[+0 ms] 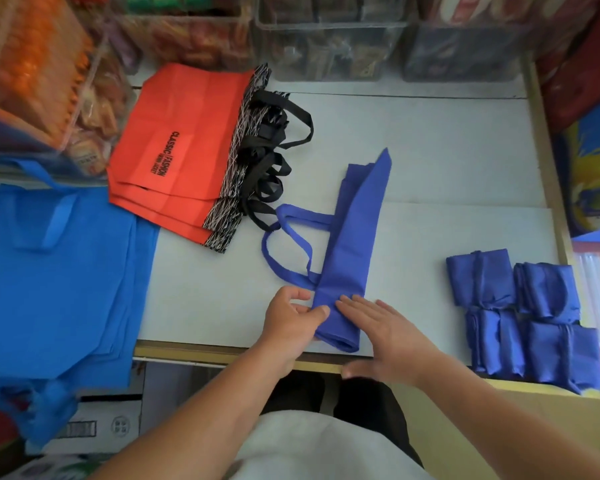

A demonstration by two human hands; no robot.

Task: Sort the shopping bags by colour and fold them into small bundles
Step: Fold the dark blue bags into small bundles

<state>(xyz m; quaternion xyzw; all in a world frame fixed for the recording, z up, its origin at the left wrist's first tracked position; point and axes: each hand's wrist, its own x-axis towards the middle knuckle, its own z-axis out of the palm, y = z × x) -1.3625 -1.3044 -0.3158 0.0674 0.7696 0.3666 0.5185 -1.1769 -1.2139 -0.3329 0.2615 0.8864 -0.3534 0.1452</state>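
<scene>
Blue cloth, judged light, limp and springy: the strip (350, 244) lies right of the red bags (184, 150), and is best held at its rolled near end. The left hand (288, 320) pinches that end's edge, while the right hand (388, 334) presses it flat with straight fingers.

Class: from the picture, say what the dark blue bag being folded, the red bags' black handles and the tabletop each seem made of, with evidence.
The dark blue bag: probably non-woven fabric, matt; it holds soft creases and folds flat.
The black handles: seemingly fabric strap, matt, lying in limp loops.
The tabletop: smooth pale laminate or painted board, perhaps; flat, with straight seams.
</scene>
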